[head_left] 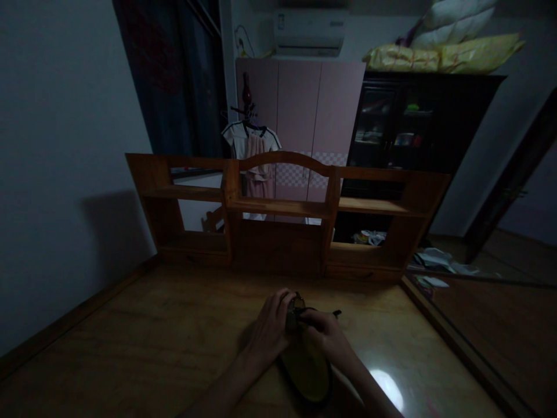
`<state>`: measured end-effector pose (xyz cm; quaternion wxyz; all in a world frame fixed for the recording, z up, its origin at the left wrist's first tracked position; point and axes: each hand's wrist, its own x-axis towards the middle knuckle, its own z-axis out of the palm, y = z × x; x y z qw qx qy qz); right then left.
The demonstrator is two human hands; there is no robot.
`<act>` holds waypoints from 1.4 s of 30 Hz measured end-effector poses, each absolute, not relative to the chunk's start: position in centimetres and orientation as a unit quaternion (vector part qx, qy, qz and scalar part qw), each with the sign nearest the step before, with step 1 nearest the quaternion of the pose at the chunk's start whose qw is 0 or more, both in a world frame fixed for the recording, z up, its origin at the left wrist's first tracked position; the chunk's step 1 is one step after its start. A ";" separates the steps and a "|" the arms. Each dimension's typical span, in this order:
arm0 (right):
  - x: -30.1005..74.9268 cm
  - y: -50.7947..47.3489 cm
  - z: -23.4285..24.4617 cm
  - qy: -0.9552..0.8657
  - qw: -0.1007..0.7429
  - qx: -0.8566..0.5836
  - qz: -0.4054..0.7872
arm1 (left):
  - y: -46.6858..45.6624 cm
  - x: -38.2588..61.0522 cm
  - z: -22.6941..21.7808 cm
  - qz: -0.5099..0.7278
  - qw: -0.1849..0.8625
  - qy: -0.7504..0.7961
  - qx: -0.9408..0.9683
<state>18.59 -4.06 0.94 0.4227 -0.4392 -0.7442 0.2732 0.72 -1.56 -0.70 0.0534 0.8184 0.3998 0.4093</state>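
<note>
Both my hands meet over a dark shoe [307, 368] that lies on the wooden desk [143, 342], its yellowish sole turned up toward me. My left hand [272, 332] curls round the far end of the shoe. My right hand [327, 332] pinches a dark lace [336, 314] or strap at that same end. The room is dim, so fine detail of the shoe is lost.
A wooden shelf unit [282, 209] stands along the back of the desk. Behind it are a pink wardrobe [317, 110], hanging clothes [255, 151] and a dark glass cabinet [404, 128] with bedding on top. Papers [435, 258] lie on the floor at right.
</note>
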 end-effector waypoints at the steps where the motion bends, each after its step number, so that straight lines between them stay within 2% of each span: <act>1: 18.4 -4.2 1.0 -0.761 0.402 -0.448 0.242 | -1.5 0.8 -0.8 0.407 0.050 0.400 0.820; 4: 17.9 -4.5 0.8 -0.791 0.350 -0.472 0.169 | -1.3 0.8 -0.8 0.416 0.057 0.405 0.812; 8: 17.5 -4.7 0.6 -0.814 0.333 -0.458 0.133 | -1.0 0.8 -0.8 0.439 0.102 0.410 0.793; 14: 17.9 -4.7 1.2 -0.827 0.357 -0.416 0.126 | -0.9 1.3 -0.4 0.497 0.157 0.424 0.741; 21: 18.6 -4.4 1.5 -0.783 0.437 -0.417 0.151 | -0.3 1.1 -0.5 0.564 0.228 0.476 0.635; 25: 18.7 -3.8 0.9 -0.716 0.483 -0.435 0.253 | 0.5 0.9 -0.9 0.611 0.272 0.475 0.571; 28: 18.5 -3.3 0.8 -0.626 0.515 -0.425 0.404 | 0.5 0.7 -0.7 0.616 0.286 0.463 0.569; 32: 17.9 -3.3 1.7 -0.502 0.537 -0.332 0.591 | -0.2 0.6 -0.1 0.586 0.259 0.458 0.616; 37: 17.6 -3.6 2.5 -0.416 0.515 -0.300 0.687 | -1.3 0.8 0.3 0.514 0.237 0.430 0.704; 42: 17.8 -3.6 2.0 -0.285 0.518 -0.205 0.780 | -1.5 0.9 0.7 0.495 0.207 0.379 0.754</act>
